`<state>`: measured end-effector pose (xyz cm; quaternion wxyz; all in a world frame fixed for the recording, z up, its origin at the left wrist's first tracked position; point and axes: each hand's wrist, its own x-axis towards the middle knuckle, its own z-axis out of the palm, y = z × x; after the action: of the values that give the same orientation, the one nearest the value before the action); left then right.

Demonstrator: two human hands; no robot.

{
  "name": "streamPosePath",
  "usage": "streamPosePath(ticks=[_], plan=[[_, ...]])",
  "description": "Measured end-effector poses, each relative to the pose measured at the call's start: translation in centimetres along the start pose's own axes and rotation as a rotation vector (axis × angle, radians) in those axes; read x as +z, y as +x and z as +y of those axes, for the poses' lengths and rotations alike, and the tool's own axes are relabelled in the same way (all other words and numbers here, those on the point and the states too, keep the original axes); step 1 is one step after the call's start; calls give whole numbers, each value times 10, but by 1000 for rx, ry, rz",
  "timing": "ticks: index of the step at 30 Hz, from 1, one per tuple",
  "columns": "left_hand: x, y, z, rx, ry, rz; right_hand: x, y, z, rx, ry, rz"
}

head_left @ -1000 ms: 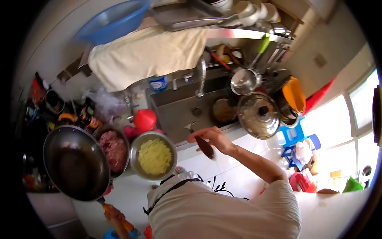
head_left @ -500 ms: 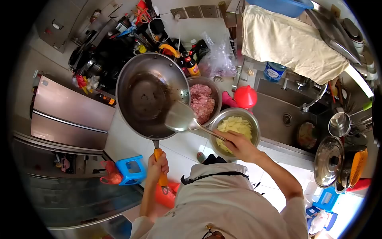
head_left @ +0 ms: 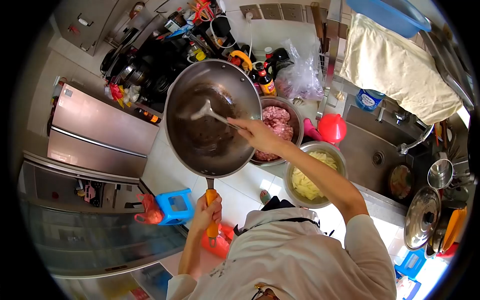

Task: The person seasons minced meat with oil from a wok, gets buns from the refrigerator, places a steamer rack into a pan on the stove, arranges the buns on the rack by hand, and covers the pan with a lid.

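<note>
My left hand (head_left: pixel 206 214) is wrapped round the orange handle of a large dark wok (head_left: pixel 190 145), which is held up and tilted so its inside shows. A brownish film lies in its bottom. My right hand (head_left: pixel 257 135) grips the handle of a metal spatula (head_left: pixel 204 110), whose blade is inside the wok; whether it touches the surface I cannot tell. Right of the wok stands a metal bowl of pink minced meat (head_left: pixel 276 120), partly covered by my right forearm. Nearer me, pale sliced vegetable (head_left: pixel 307 182) fills another metal bowl (head_left: pixel 291 187).
Bottles (head_left: pixel 266 80) and a clear plastic bag (head_left: pixel 300 75) stand behind the bowls. A red funnel (head_left: pixel 332 127) sits beside the sink (head_left: pixel 357 160) on the right. A blue stool (head_left: pixel 175 206) is on the floor at left, near the fridge (head_left: pixel 97 140).
My right hand has moved left from over the vegetable bowl, bringing the spatula from the wok's right edge into its middle. My left hand keeps its hold. The whole view has shifted.
</note>
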<state>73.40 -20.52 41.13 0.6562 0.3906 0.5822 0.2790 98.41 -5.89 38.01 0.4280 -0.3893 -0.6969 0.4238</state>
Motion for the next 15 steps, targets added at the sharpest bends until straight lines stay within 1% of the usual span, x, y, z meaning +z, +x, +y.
streamPosePath(ticks=[3, 6, 9, 12, 13, 15], plan=[[-7, 4, 2, 13, 45, 10, 4, -11, 43, -242, -144, -103], [-12, 8, 4, 21, 36, 4, -22, -25, 45, -188, -453, -219], [-15, 9, 8, 26, 39, 15, -49, -24, 30, 38, -739, -329], [-17, 9, 7, 31, 45, 15, -44, -13, 23, -128, -651, -119], [-17, 10, 7, 28, 39, 11, -38, -5, 11, -92, -596, -92], [-17, 9, 6, 24, 29, 4, -27, 9, 11, -119, -518, -48]])
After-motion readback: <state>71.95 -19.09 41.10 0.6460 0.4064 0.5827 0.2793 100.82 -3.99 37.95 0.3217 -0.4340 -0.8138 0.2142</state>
